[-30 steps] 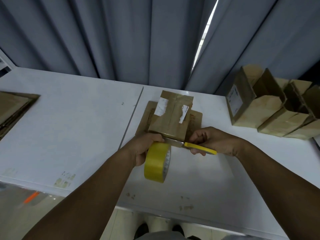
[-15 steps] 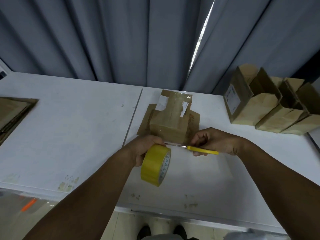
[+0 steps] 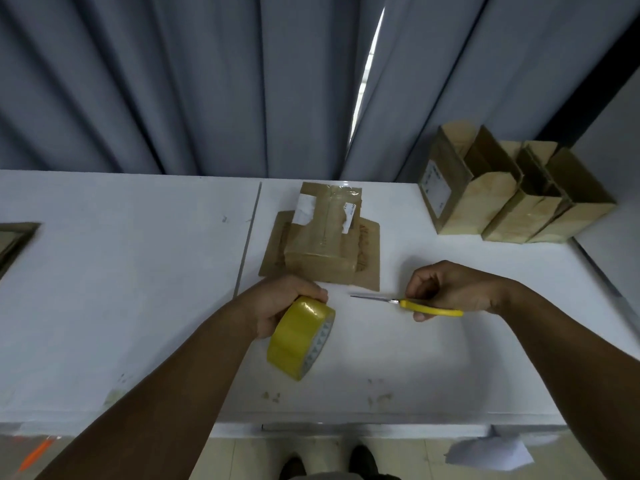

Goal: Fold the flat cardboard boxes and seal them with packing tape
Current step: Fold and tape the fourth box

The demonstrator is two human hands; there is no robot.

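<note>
A folded cardboard box (image 3: 323, 237) with clear tape along its top seam stands on the white table (image 3: 121, 271), its lower flaps spread flat beneath it. My left hand (image 3: 280, 303) grips a yellow roll of packing tape (image 3: 299, 336) just in front of the box. To the right, my right hand (image 3: 450, 289) holds yellow-handled scissors (image 3: 408, 302), blades closed and pointing left. Both hands are clear of the box.
Several folded open-topped boxes (image 3: 512, 199) stand at the table's back right. Flat cardboard (image 3: 14, 240) lies at the left edge. A seam (image 3: 247, 244) splits the tabletop. Grey curtains hang behind. Paper (image 3: 488, 455) lies on the floor.
The scissors were at the tape between roll and box. Both hands have since drawn back from the box, the right hand moving right with the scissors, the roll now free of the box.
</note>
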